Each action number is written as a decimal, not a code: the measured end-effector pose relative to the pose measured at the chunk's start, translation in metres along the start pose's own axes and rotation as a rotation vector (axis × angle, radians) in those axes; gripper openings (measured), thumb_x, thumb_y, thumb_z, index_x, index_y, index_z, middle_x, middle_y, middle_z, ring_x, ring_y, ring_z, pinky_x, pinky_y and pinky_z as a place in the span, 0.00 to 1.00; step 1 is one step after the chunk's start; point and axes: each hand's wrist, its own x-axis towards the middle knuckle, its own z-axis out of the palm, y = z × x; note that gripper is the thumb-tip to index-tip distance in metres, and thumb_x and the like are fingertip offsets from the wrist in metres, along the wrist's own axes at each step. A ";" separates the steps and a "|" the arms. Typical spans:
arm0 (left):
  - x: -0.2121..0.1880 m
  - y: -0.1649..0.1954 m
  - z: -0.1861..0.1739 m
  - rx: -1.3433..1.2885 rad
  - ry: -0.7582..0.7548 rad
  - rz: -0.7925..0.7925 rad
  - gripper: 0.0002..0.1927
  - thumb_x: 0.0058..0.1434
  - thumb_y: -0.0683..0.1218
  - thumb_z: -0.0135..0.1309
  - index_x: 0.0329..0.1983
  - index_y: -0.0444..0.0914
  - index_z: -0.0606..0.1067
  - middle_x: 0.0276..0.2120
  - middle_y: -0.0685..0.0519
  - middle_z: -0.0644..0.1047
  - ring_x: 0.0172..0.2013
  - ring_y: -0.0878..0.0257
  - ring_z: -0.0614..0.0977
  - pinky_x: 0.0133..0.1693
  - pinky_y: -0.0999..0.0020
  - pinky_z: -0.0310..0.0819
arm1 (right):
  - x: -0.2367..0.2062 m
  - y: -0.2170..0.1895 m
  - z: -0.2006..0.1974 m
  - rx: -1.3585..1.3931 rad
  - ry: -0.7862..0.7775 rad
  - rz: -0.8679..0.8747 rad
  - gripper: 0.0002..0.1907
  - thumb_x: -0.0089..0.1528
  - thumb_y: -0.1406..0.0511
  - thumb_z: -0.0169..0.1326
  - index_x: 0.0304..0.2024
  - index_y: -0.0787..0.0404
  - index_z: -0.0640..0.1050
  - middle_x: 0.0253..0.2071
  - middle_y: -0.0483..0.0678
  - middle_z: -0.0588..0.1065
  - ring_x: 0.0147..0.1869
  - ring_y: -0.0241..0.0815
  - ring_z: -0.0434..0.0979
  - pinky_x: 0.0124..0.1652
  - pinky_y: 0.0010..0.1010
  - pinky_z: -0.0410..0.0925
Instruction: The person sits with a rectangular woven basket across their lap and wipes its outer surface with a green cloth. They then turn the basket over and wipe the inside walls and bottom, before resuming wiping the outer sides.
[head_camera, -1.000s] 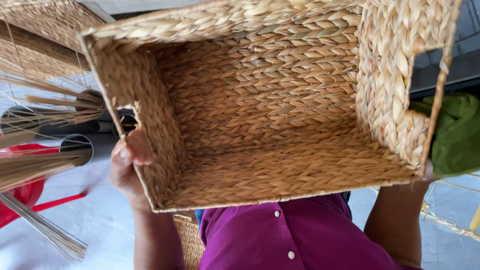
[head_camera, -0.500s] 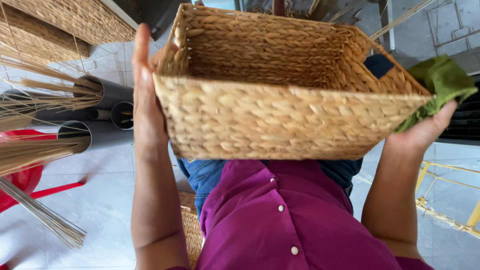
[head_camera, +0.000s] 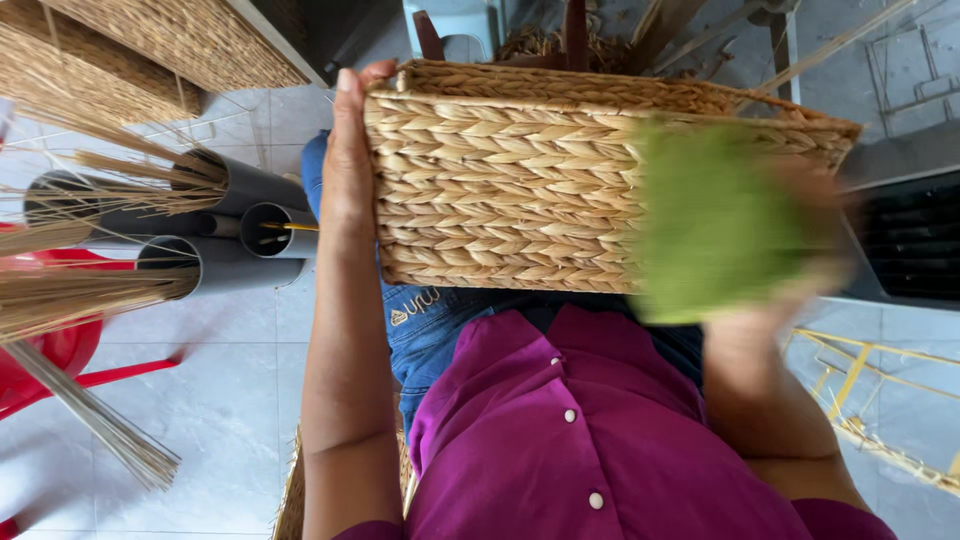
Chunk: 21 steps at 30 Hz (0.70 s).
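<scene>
Woven straw basket (head_camera: 520, 190) rests on the lap — light, stiff, best held by its sides. Left hand (head_camera: 348, 165) lies flat against it; right hand (head_camera: 800, 240) — blurred — presses green cloth (head_camera: 715, 220) to its front.

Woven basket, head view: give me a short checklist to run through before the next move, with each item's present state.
1. Left hand braces the woven basket flat against its left end: ok.
2. Right hand holds the green cloth against the basket's near wall: cloth is there, grip cannot tell, since both are motion-blurred.
3. Basket rests on the lap over the blue jeans: cannot tell; its underside is hidden.
4. Basket interior free of loose things: cannot tell; only the outer wall and rim show.
5. Grey tubes holding straw bundles stand apart from the left forearm: ok.
</scene>
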 end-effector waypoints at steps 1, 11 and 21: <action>0.003 0.002 -0.003 -0.034 0.005 -0.015 0.36 0.69 0.67 0.45 0.65 0.34 0.70 0.59 0.45 0.76 0.58 0.59 0.78 0.62 0.64 0.70 | 0.008 -0.014 0.034 -0.127 -0.176 -0.068 0.35 0.51 0.57 0.70 0.60 0.54 0.75 0.70 0.51 0.65 0.75 0.54 0.61 0.69 0.62 0.51; 0.000 0.009 -0.004 -0.077 0.005 -0.011 0.38 0.67 0.67 0.49 0.66 0.33 0.69 0.58 0.45 0.76 0.56 0.58 0.78 0.60 0.63 0.72 | 0.012 -0.017 0.135 -0.401 -0.527 -0.421 0.37 0.50 0.63 0.76 0.61 0.47 0.78 0.73 0.41 0.66 0.76 0.48 0.62 0.73 0.54 0.51; 0.004 -0.002 -0.008 0.072 0.013 0.067 0.41 0.67 0.70 0.47 0.68 0.33 0.69 0.62 0.44 0.75 0.61 0.58 0.76 0.65 0.64 0.67 | -0.024 0.065 -0.063 -0.654 -0.133 0.028 0.22 0.65 0.70 0.62 0.62 0.59 0.77 0.71 0.50 0.70 0.70 0.55 0.70 0.68 0.41 0.61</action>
